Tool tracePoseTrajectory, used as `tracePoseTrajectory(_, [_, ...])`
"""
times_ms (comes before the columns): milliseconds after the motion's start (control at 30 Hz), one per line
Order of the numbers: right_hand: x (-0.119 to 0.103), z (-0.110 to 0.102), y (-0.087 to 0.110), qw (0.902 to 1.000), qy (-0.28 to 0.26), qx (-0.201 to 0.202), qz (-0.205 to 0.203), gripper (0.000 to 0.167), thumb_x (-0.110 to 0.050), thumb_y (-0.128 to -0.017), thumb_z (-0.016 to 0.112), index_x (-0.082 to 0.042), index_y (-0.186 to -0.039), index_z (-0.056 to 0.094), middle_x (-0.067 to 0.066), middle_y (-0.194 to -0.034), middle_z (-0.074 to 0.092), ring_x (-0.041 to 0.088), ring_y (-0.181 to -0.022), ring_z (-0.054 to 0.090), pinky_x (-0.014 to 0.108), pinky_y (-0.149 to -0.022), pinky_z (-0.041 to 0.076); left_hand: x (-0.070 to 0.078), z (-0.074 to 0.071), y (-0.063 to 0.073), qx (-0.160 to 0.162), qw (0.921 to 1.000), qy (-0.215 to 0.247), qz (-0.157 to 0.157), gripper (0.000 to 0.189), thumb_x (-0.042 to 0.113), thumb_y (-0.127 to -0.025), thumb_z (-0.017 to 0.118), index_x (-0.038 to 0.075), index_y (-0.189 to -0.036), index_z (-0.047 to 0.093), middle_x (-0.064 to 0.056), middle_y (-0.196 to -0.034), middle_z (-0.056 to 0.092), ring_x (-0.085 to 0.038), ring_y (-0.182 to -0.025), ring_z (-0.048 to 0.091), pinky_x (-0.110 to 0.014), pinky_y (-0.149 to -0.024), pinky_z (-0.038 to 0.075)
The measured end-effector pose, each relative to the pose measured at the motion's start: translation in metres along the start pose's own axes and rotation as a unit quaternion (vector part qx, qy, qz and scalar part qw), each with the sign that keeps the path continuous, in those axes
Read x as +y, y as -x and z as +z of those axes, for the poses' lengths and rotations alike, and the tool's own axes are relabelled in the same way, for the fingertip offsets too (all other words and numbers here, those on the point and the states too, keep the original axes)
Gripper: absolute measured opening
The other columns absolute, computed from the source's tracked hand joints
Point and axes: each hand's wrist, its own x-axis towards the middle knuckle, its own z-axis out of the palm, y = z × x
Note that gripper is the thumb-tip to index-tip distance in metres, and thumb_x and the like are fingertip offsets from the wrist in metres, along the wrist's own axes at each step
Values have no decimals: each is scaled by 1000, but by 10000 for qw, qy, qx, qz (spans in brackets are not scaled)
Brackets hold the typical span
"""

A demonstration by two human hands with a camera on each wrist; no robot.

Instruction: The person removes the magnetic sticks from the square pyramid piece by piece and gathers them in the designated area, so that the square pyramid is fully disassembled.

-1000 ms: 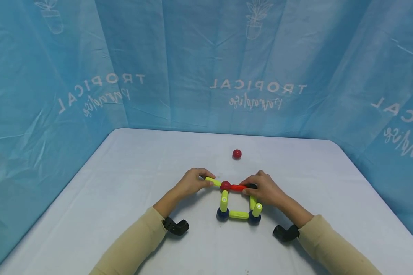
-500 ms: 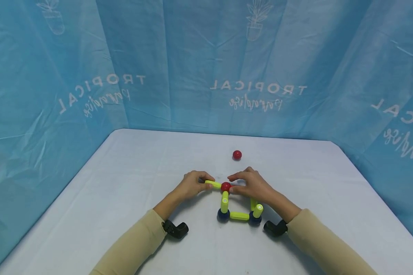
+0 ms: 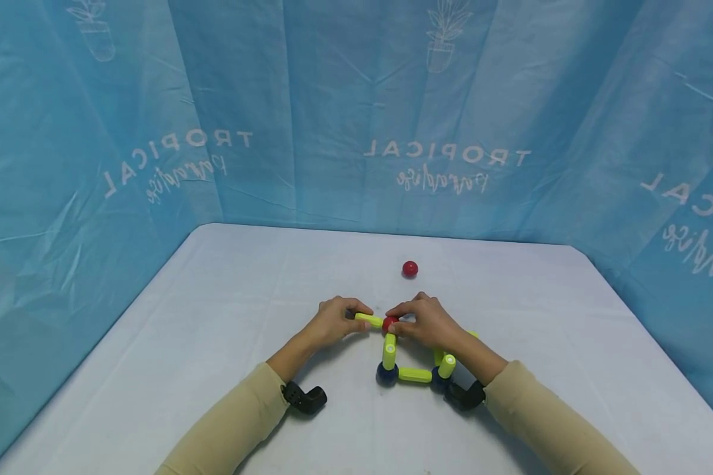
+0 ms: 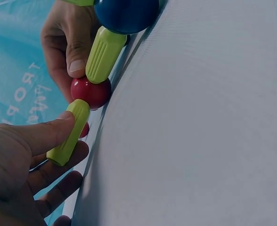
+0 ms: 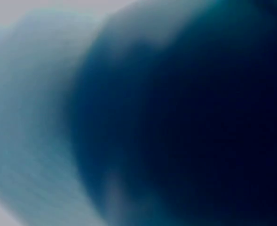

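My left hand (image 3: 335,321) pinches a yellow-green magnetic rod (image 4: 68,136) between thumb and fingers; the rod's far end meets a red ball (image 4: 93,94). My right hand (image 3: 429,324) grips that red ball from the other side, thumb in front and fingers over it. Another yellow-green rod (image 3: 389,351) joins the red ball to a dark blue ball (image 3: 387,375). From there a rod (image 3: 414,375) runs across to a second blue ball (image 3: 439,380), which carries an upward-tilted rod (image 3: 447,366). The right hand and forearm hide the frame's far right part.
A loose red ball (image 3: 410,269) lies farther back on the white table (image 3: 261,277). Blue printed curtain (image 3: 333,119) hangs behind and to the sides. The right wrist camera (image 3: 466,396) is right beside the second blue ball; a dark blue blur (image 5: 190,117) fills its view.
My right hand has let go around the red rod and dark ball on the right, moved left, and closed on the red ball. The left hand keeps its pinch on the rod.
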Motion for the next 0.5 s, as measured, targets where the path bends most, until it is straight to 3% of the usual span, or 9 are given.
tracePoseTrajectory(367, [-1,0,0,9999,151,47,-48,30,-32,-81,73,-22,-110,72,-10,-99,71,17,-91,48,28,-70,37,1,1,-1,143,9988,-341,307,16,26,-81,73,23,-96,73,7,-95,71,-20,-107,54,-51,-104,29])
tracePoseTrajectory(500, [0,-1,1,9999,114,2,29,30,-32,-81,73,-23,-110,71,-11,-97,69,17,-91,47,28,-69,38,-4,-10,0,309,9993,-153,156,15,23,-82,72,21,-96,73,4,-96,70,-18,-104,56,-43,-96,38])
